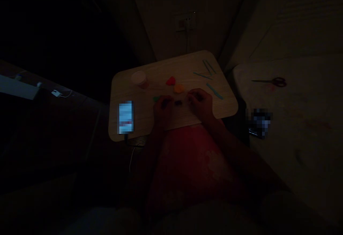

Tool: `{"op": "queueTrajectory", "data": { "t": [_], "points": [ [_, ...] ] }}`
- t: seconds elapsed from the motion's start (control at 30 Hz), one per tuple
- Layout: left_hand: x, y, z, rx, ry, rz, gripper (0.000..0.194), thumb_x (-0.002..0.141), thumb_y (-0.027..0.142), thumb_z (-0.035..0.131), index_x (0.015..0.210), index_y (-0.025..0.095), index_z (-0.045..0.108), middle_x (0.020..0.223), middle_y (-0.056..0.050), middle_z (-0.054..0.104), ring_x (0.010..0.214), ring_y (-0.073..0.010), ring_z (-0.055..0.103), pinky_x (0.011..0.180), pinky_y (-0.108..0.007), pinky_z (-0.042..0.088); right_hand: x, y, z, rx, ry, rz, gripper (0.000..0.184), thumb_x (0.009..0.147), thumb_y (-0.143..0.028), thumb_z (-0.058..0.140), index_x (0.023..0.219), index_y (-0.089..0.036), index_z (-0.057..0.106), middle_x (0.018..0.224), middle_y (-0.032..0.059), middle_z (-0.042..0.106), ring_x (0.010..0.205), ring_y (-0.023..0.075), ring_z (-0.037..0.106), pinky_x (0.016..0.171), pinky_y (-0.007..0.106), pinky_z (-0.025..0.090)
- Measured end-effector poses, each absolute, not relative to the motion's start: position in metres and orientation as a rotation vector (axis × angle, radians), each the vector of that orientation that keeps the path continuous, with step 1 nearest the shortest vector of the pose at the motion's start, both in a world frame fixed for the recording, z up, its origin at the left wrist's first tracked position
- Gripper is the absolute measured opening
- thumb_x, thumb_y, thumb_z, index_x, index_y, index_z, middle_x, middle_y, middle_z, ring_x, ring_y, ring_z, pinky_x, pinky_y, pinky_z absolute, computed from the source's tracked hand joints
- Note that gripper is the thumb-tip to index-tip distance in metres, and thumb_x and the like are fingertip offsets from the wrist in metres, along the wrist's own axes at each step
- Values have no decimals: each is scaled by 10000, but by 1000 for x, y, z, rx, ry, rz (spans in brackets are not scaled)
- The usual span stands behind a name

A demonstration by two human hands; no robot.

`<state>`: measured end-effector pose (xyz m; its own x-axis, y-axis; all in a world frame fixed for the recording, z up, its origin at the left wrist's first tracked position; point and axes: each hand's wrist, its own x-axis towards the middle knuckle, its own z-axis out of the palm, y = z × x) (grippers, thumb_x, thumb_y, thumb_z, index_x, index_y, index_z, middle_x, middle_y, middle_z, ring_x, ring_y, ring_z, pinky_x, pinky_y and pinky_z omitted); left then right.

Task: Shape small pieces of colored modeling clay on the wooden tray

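Observation:
Both my hands rest at the front edge of a light wooden lap desk [166, 67] in a very dark room. My left hand [163, 107] is near a green lump of modelling clay [156, 99], and my right hand [199, 103] is to its right. A small dark piece [178, 102] lies between my fingertips, touching neither hand as far as I can tell. Beyond them sit a red clay lump [170, 81] and an orange clay lump [179, 88]. Darkness hides what my fingers hold, if anything.
A pale lidded cup [139, 79] and a lit phone [125, 117] with a cable stand on the desk's left. Thin teal plastic sticks [207, 70] and a teal tool [214, 91] lie at the right. Scissors [269, 81] lie on the adjoining bed.

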<state>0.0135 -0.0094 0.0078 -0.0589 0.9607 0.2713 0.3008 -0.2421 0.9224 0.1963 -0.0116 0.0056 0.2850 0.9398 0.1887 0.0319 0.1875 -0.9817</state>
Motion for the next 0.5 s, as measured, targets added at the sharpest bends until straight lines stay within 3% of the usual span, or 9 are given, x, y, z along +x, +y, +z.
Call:
{"op": "queueTrajectory", "data": {
  "t": [0.27,0.33,0.5],
  "points": [
    [15,-10,12,1758,1386,1314,38,861,213,658,862,210,696,897,-35,696,878,-192,634,833,-318,518,199,-13,4,-1240,-1183,815,226,915,-397,609,829,-216,714,640,-13,622,588,135,567,576,267,459],
    [15,-11,12,1812,1407,1314,18,844,220,697,859,211,694,892,-29,667,860,-191,611,827,-321,512,199,-12,4,-1224,-1206,800,206,912,-378,612,847,-216,722,710,3,663,653,147,605,632,278,492],
    [20,-12,8,1977,1432,1210,265,810,249,777,1060,207,700,1029,-72,622,943,-231,595,901,-377,507,200,-11,3,-1150,-1326,773,138,858,-278,641,939,-229,741,983,54,758,908,193,697,822,332,561]
  ]
}}
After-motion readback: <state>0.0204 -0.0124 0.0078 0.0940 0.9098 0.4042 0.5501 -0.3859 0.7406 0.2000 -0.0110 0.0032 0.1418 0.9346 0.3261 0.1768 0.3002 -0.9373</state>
